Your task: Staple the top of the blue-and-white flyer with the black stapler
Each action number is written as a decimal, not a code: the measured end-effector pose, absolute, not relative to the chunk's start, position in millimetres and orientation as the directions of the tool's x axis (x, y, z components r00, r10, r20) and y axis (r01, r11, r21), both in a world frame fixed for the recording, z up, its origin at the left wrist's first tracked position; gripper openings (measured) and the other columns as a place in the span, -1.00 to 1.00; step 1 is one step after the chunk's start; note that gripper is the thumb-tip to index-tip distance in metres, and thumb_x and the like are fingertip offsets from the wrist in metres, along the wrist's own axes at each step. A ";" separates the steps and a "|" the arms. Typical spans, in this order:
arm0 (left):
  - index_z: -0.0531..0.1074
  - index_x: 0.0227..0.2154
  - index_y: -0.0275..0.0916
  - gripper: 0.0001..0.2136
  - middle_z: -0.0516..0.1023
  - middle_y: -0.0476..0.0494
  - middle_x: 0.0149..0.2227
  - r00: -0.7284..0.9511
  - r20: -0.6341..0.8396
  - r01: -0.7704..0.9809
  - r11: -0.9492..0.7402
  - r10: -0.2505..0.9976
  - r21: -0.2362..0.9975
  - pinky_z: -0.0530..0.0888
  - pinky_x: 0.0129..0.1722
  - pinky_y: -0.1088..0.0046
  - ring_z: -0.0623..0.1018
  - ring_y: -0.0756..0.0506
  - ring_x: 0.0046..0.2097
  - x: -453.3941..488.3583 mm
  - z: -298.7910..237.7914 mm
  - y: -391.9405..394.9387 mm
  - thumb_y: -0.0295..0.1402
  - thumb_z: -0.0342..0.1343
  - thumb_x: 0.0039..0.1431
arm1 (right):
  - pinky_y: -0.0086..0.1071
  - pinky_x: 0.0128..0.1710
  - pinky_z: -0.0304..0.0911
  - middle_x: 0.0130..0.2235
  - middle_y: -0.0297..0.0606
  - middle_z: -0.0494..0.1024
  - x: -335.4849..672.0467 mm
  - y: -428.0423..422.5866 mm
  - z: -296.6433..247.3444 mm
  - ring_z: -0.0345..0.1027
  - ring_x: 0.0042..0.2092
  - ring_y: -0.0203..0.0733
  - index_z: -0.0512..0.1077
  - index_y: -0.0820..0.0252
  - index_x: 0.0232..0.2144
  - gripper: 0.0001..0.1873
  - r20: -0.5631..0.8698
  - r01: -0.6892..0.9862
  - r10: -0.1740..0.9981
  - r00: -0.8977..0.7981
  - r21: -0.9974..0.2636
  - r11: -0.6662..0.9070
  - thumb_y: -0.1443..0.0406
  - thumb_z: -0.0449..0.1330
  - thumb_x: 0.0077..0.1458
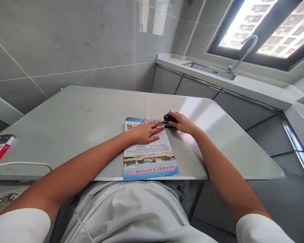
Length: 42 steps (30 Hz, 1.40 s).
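A printed leaflet (149, 158) with blue bands and small photos lies on the table, its lower edge by the table's front edge. My left hand (146, 131) rests flat on its upper part, fingers spread toward the right. In my right hand (181, 122) is a black stapler (169, 118), gripped from the right side. The stapler's front end is at the leaflet's upper right edge, close to my left fingertips. Whether paper sits between its jaws is too small to tell.
Several loose staples (86, 109) lie on the pale folding table (111, 104), left of the leaflet. A red and white package (1, 148) and a white cable (22, 163) are at the far left. Behind stand a counter with a sink (210, 70) and a tap (248, 50).
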<state>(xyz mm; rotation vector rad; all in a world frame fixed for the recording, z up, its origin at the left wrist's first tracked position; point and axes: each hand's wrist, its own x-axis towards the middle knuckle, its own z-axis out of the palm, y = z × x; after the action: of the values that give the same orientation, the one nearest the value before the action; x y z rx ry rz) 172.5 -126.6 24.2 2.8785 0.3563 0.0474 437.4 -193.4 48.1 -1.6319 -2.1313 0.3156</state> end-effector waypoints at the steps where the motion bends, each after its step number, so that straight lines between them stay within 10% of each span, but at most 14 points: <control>1: 0.02 0.48 0.01 -0.39 -0.19 -0.18 0.55 0.970 0.003 0.234 -0.941 0.241 0.244 -0.13 0.42 -0.30 -0.12 -0.38 0.54 172.8 24.6 -126.6 0.01 -0.15 0.46 | -0.07 -0.07 0.29 -0.11 -0.09 0.56 436.4 -194.0 49.3 0.39 -0.08 0.09 0.43 0.10 0.05 -0.66 0.203 0.863 0.953 -0.227 -0.412 0.293 0.24 0.15 0.23; 42: -0.02 0.49 -0.03 -0.32 -0.11 -0.20 0.54 0.963 0.029 0.247 -0.921 0.268 0.302 -0.17 0.43 -0.26 -0.07 -0.38 0.53 170.9 24.2 -130.9 0.01 -0.06 0.40 | 0.02 0.07 0.30 -0.06 -0.16 0.64 423.8 -192.4 47.8 0.40 0.00 0.12 0.48 0.01 0.19 -0.55 0.267 0.853 0.913 -0.308 -0.347 0.390 0.24 0.11 0.29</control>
<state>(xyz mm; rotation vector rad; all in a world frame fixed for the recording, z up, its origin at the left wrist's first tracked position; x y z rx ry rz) 170.9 -130.9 24.2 2.8144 0.3781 0.1008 423.8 -192.4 47.8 -1.5204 -2.2359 0.1950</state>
